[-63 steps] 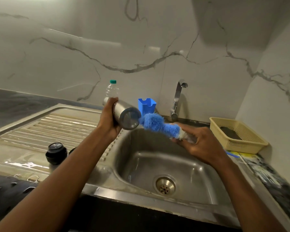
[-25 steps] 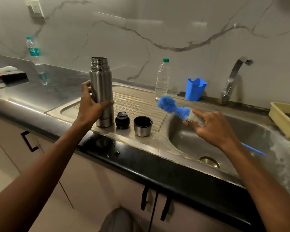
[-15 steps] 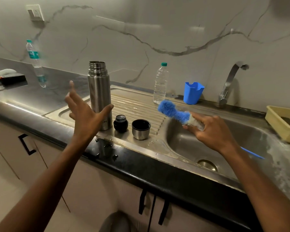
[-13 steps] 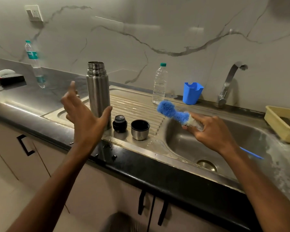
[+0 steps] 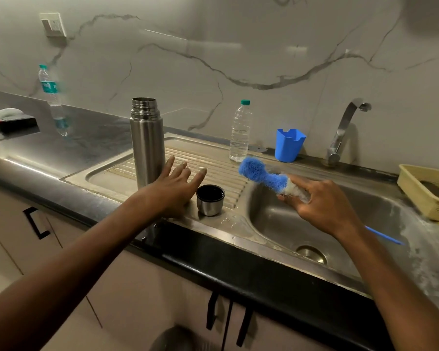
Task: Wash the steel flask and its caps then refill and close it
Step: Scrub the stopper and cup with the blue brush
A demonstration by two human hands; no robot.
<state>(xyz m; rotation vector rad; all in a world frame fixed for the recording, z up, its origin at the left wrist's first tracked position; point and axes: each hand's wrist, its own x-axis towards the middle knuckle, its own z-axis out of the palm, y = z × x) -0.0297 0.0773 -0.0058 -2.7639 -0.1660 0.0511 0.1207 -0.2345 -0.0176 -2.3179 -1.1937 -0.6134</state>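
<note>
The steel flask [image 5: 147,143] stands upright and uncapped on the ribbed draining board [image 5: 213,158]. The steel cup cap [image 5: 210,200] sits mouth-up to its right. My left hand [image 5: 174,188] lies flat with fingers spread between flask and cup cap, over the spot where the black stopper stood; the stopper is hidden beneath it. My right hand [image 5: 319,206] grips a blue bottle brush [image 5: 261,173] over the sink basin [image 5: 284,224], bristle head pointing left and the thin blue handle sticking out behind the wrist.
A clear water bottle [image 5: 240,133] and a blue plastic holder [image 5: 288,145] stand behind the draining board. The tap [image 5: 342,130] is at the back right, a yellow basket [image 5: 428,191] beside the sink. Another bottle [image 5: 52,97] stands far left on the counter.
My left hand set the flask upright on the draining board, let go, then dropped down and right over the black stopper. The right hand kept the brush nearly still.
</note>
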